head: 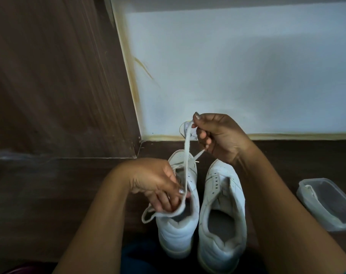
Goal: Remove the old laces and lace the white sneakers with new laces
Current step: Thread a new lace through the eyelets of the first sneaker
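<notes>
On a dark wooden surface (49, 194) below a brown panel (59, 76), the left hand (156, 184) grips a white lace (186, 155) at the left sneaker (176, 232). The raised right hand (217, 135) pinches the same lace. The right sneaker (221, 224) stands just beside, with a clear plastic container (304, 196) near the right edge.

No legible text or markings.
</notes>
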Motion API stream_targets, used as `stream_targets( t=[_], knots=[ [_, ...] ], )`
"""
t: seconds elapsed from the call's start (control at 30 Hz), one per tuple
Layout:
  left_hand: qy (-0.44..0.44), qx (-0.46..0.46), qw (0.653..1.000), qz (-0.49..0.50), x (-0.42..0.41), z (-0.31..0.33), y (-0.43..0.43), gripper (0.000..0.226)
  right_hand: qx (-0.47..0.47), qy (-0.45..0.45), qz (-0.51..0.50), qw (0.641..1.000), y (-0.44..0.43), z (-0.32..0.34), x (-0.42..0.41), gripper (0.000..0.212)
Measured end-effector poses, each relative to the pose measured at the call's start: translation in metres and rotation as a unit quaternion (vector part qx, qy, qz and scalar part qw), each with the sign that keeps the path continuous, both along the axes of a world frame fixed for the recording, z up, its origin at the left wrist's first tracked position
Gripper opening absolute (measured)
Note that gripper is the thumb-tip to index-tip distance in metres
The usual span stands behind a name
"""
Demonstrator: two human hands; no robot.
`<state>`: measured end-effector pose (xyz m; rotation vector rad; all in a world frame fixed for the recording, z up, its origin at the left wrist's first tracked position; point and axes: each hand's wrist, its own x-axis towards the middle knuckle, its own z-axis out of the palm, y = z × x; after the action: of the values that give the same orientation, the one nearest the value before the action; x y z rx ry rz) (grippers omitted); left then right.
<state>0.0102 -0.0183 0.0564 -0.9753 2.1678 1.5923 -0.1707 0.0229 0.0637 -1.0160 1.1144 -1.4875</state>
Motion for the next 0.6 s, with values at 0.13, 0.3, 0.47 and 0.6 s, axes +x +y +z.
stream_targets(
  t=[0.13, 0.3, 0.47, 0.6],
  knots=[
    [0.182, -0.214, 0.931, 0.232, -0.004, -0.002, -0.012, 0.015, 0.012, 0.179, 0.015, 0.984, -0.001, 0.001, 0.002, 0.013],
    [0.289, -0.114, 0.927, 0.211, -0.021, -0.013, -0.01, 0.01, -0.006, 0.229, 0.033, 0.973, -0.001, -0.002, 0.016, 0.013],
    [0.328, -0.074, 0.89, 0.307, -0.014, -0.023, -0.023, 0.032, -0.007, 0.214, -0.103, 0.971, -0.003, -0.004, -0.003, 0.02],
    [0.434, 0.066, 0.798, 0.414, 0.006, -0.019, -0.037, 0.048, 0.1, 0.315, -0.274, 0.903, -0.012, -0.026, -0.029, 0.016]
  ],
)
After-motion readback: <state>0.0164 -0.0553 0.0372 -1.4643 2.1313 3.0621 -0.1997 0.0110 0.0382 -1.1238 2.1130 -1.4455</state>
